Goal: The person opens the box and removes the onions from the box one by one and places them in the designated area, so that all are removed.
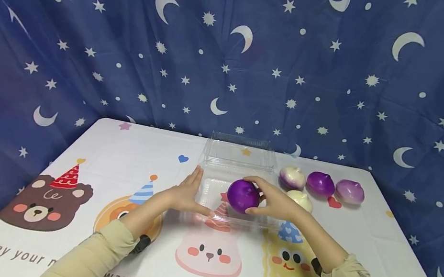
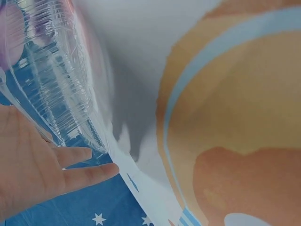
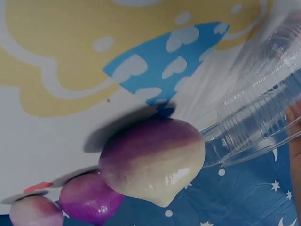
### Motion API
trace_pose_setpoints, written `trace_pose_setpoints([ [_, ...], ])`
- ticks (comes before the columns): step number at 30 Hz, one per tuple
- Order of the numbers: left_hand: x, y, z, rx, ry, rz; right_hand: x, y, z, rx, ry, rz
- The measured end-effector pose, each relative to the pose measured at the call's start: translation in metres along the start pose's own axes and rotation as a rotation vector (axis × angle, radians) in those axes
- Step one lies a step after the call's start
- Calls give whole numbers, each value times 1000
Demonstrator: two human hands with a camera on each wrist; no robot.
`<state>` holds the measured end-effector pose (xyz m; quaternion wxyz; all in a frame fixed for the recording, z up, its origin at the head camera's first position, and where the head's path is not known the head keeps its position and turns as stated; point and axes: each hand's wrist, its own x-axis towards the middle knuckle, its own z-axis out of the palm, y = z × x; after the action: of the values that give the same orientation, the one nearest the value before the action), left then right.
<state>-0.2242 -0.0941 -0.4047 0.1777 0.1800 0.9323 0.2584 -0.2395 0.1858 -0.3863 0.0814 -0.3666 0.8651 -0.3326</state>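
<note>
A clear plastic clamshell box (image 1: 211, 186) lies open near the middle of the table, its lid (image 1: 226, 151) tipped back. My right hand (image 1: 277, 201) grips a dark purple onion (image 1: 242, 196) between thumb and fingers, over the box's base. Whether this onion touches the base I cannot tell. Along the box's left side, my left hand (image 1: 185, 194) rests with fingers spread and thumb out at the front corner. In the left wrist view its fingers look straight beside the ribbed plastic wall (image 2: 61, 89). Only a sliver of the right hand (image 3: 295, 141) shows in the right wrist view.
Right of the box are a cream-and-purple onion (image 1: 292, 178), a dark purple onion (image 1: 321, 184), a light purple onion (image 1: 350, 192) and a pale onion (image 1: 300, 199) partly behind the right hand. A printed white tablecloth (image 1: 149, 156) meets a blue star-and-moon curtain (image 1: 196, 81).
</note>
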Motion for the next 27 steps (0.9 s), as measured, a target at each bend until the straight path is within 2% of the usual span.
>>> trace_pose_setpoints([
  [8, 1, -1, 1, 14, 2, -11, -9, -2, 5, -58, 39, 11],
  [19, 1, 0, 2, -10, 0, -21, -25, -13, -4, -76, 77, 27],
  [27, 1, 0, 1, -7, -1, -36, -38, -10, -13, -101, 138, 56],
])
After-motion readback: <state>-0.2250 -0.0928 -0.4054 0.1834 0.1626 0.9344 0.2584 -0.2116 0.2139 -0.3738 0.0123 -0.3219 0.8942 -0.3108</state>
